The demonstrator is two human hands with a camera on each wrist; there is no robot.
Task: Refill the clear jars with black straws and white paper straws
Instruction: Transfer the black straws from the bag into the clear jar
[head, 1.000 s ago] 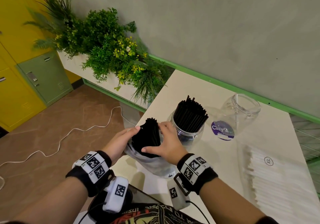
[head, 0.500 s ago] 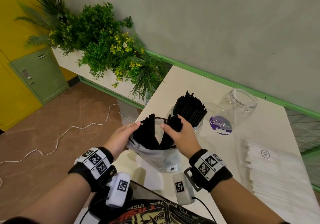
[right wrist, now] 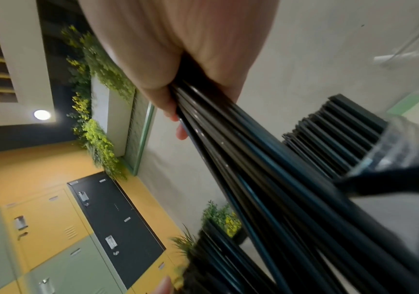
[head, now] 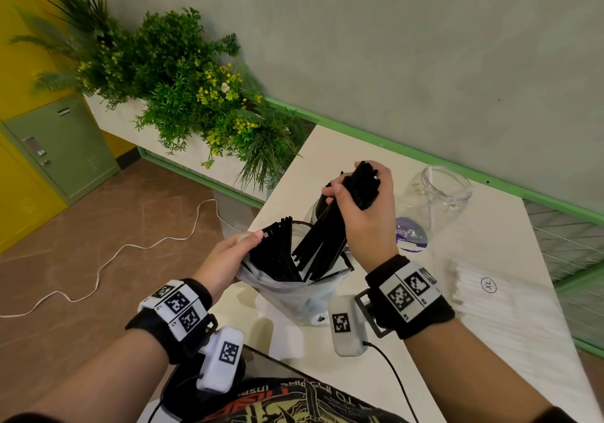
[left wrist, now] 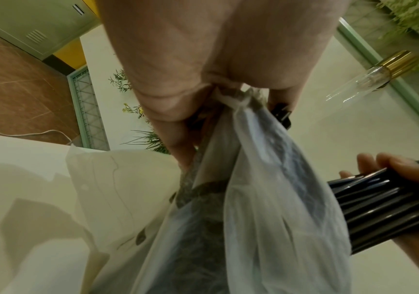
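My right hand (head: 362,207) grips a bundle of black straws (head: 327,229) (right wrist: 266,169) (left wrist: 379,210), lifted partway out of a clear plastic bag (head: 294,295) (left wrist: 266,199). My left hand (head: 235,252) (left wrist: 203,79) pinches the bag's left rim; more black straws (head: 274,252) stay inside. Behind my right hand stands a clear jar (right wrist: 384,159) filled with black straws, mostly hidden in the head view. An empty clear jar (head: 438,197) stands at the back right. White paper straws in a clear pack (head: 510,311) lie at the right.
A purple-labelled lid (head: 410,236) lies between the jars. The white table (head: 327,148) ends at the left by a planter of green plants (head: 183,89). A white cable (head: 114,252) trails on the floor. Green and yellow lockers (head: 58,145) stand far left.
My right hand has taken a bundle of black straws from the bag and raised it up and back toward the filled jar. The left hand stays on the bag's rim.
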